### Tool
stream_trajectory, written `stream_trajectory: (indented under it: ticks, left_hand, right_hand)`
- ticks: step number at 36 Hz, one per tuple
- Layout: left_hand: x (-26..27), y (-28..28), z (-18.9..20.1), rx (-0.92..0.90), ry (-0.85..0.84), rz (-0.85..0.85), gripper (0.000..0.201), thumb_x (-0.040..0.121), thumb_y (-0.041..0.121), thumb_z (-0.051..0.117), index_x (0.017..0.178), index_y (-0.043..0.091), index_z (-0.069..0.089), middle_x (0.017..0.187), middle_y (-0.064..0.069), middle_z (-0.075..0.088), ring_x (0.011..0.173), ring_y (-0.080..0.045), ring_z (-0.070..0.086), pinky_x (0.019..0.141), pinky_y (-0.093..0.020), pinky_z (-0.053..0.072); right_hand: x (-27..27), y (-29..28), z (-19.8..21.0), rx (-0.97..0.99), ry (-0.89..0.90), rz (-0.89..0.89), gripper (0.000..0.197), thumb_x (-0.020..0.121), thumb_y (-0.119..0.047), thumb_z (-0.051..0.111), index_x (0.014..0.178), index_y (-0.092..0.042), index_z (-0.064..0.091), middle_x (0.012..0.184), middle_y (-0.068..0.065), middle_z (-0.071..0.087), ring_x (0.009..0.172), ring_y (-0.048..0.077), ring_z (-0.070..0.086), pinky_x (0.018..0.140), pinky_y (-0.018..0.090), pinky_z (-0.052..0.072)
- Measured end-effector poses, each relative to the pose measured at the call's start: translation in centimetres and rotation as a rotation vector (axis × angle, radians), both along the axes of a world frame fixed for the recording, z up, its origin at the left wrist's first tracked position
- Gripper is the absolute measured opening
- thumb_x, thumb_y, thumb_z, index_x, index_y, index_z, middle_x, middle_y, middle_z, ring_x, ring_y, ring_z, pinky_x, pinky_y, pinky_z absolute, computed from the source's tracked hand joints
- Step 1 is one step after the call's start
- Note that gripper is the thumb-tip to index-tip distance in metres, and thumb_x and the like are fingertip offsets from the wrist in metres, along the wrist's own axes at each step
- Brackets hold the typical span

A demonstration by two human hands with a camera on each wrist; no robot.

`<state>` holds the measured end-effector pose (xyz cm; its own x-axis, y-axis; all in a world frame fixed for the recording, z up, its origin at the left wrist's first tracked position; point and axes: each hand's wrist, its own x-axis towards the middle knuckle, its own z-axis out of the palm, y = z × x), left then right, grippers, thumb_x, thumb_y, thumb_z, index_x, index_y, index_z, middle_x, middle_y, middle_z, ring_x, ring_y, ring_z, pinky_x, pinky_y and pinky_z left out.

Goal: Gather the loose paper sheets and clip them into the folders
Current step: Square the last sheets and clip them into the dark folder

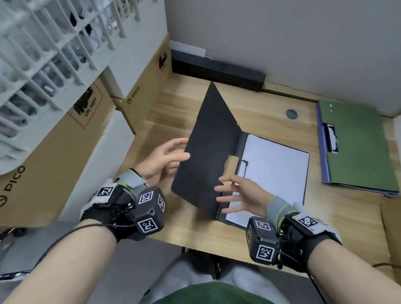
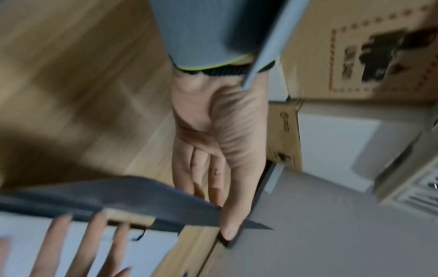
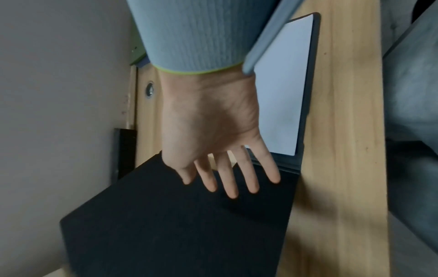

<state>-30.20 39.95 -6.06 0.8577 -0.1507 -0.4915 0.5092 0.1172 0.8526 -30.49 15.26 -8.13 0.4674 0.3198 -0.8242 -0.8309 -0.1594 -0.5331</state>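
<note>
raised black folder cover (image 1: 206, 146) hides part of the paper sheet (image 1: 275, 170).

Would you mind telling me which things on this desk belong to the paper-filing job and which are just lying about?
Part of the job:
- black folder, cover half raised
- white paper sheet under its clip
- green folder, closed
- left hand and right hand at the black cover

Just lying about:
- cardboard boxes
- white crate
- black bar
</note>
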Motion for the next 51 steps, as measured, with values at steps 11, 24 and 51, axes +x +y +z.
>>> stream_trajectory:
  ticks: [11, 24, 51]
  left_hand:
    - [1.7, -10.9, -0.8, -0.166, 0.168, -0.284, 0.049, 0.084, 0.021, 0.069, 0.130, 0.030, 0.052, 0.108, -0.012, 0.047, 0.097, -0.025, 0.046, 0.076, -0.026, 0.056]
    - [0.9, -13.7, -5.0, 0.114, 0.305, -0.300, 0.026, 0.092, 0.030, 0.059, 0.118, 0.025, 0.057, 0.113, 0.002, 0.062, 0.098, -0.018, 0.057, 0.089, -0.029, 0.048]
    - [1.0, -9.4, -6.0, 0.110, 0.251, -0.223, 0.029, 0.096, 0.013, 0.051, 0.124, 0.018, 0.054, 0.098, 0.000, 0.065, 0.071, -0.008, 0.065, 0.056, -0.020, 0.056]
  right_hand:
    - [-0.2, -5.2, 4.5, 0.201, -0.152, -0.189, 0.064, 0.087, -0.069, 0.036, 0.121, -0.020, 0.059, 0.102, 0.010, 0.068, 0.093, 0.030, 0.065, 0.093, 0.052, 0.049]
    - [-7.4, -16.2, -3.2, -0.275, 0.043, -0.546, 0.021, 0.101, -0.041, 0.032, 0.109, -0.026, 0.046, 0.106, -0.004, 0.056, 0.091, 0.011, 0.060, 0.068, 0.026, 0.047]
    - [-4.3, -12.1, -5.4, -0.226, -0.015, -0.698, 0.025, 0.091, -0.001, 0.050, 0.116, 0.001, 0.050, 0.088, 0.014, 0.065, 0.072, 0.023, 0.065, 0.054, 0.027, 0.054]
